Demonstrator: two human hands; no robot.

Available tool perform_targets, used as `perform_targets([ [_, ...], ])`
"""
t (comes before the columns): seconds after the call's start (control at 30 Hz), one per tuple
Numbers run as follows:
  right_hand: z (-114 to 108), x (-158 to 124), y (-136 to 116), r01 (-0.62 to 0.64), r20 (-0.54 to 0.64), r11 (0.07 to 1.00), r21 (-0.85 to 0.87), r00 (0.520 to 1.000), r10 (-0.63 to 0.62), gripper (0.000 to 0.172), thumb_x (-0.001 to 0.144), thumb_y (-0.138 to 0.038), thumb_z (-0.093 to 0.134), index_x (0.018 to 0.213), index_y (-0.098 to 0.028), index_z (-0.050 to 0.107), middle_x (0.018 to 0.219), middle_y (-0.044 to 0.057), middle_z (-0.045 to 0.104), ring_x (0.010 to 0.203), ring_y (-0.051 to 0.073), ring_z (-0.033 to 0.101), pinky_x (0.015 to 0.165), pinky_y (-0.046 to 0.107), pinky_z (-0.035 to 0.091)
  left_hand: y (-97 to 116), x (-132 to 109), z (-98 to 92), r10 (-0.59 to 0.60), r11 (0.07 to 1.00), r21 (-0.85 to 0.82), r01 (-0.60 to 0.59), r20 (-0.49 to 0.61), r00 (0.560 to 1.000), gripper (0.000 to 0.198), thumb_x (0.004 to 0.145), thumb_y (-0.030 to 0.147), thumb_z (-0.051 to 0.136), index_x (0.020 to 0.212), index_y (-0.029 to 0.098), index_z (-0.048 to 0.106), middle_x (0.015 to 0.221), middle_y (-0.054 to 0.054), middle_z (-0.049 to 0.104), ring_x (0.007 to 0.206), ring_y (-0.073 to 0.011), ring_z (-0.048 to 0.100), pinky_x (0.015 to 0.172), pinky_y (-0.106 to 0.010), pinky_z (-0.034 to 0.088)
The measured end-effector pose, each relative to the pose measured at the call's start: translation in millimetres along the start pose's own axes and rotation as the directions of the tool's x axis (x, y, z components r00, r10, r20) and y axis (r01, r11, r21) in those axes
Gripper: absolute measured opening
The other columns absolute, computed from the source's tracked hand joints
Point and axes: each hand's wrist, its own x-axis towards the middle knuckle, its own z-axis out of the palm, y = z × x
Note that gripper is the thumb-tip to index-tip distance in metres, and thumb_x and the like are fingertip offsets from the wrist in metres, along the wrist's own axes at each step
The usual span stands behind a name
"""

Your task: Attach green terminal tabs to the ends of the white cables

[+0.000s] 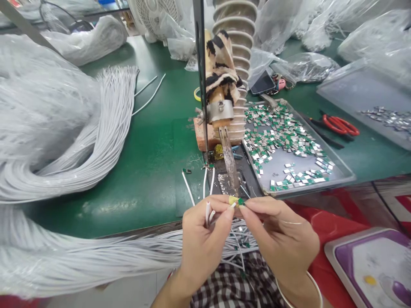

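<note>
My left hand (204, 237) is closed, pinching a white cable (233, 205) between thumb and fingertip. More white cable ends stick up between its fingers. My right hand (282, 233) pinches a small green circuit board (240, 201) right against that cable's end; whether the two are joined I cannot tell. Something yellow shows at my left fingertip. Just above both hands is the tip of a clamped soldering iron (228, 158), pointing down. Behind my left hand, white cables with small boards (186, 171) at their ends lie on the green table.
A clear tray (272, 164) of loose green boards stands right of the iron. Red-handled pliers (340, 125) lie beyond it. A thick bundle of white cables (112, 128) covers the left side. A ribbed duct (236, 25) rises behind the iron. A purple-and-white device (369, 265) sits lower right.
</note>
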Motion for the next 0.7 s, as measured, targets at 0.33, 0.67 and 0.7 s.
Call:
perform_targets([
  [0.33, -12.8, -0.6, 0.8, 0.249, 0.068, 0.933, -0.26, 0.968, -0.24, 0.025, 0.086, 0.0, 0.06, 0.105, -0.015, 0.067, 0.101, 0.003, 0.073, 0.098, 0.013, 0.069, 0.09, 0.022, 0.056, 7.2, 3.6, -3.4, 0.012, 0.996, 0.089, -0.012, -0.003, 1.0, 0.02, 0.087, 0.011, 0.06, 0.071, 0.019, 0.067, 0.087, 0.002, 0.076, 0.072, -0.0085, 0.066, 0.063, -0.016, 0.048],
  [0.67, -9.2, 9.7, -5.1, 0.31, 0.068, 0.904, -0.294, 0.95, -0.304, 0.026, 0.082, 0.005, 0.064, 0.1, -0.013, 0.071, 0.104, 0.004, 0.07, 0.098, 0.011, 0.066, 0.092, 0.02, 0.053, 13.4, 8.3, -2.2, 0.02, 0.998, 0.059, -0.018, -0.026, 0.999, 0.019, 0.087, 0.011, 0.061, 0.072, 0.02, 0.067, 0.087, 0.005, 0.076, 0.074, -0.0074, 0.067, 0.062, -0.014, 0.047],
  [0.7, -10.0, 9.2, -5.3, 0.309, 0.075, 0.908, -0.284, 0.951, -0.301, 0.026, 0.082, 0.005, 0.064, 0.1, -0.013, 0.071, 0.105, 0.004, 0.07, 0.098, 0.011, 0.066, 0.092, 0.02, 0.053, 13.1, 8.0, -2.5, 0.021, 0.998, 0.052, -0.02, -0.025, 0.999, 0.019, 0.087, 0.011, 0.061, 0.072, 0.02, 0.067, 0.087, 0.005, 0.076, 0.075, -0.0075, 0.067, 0.064, -0.014, 0.048],
])
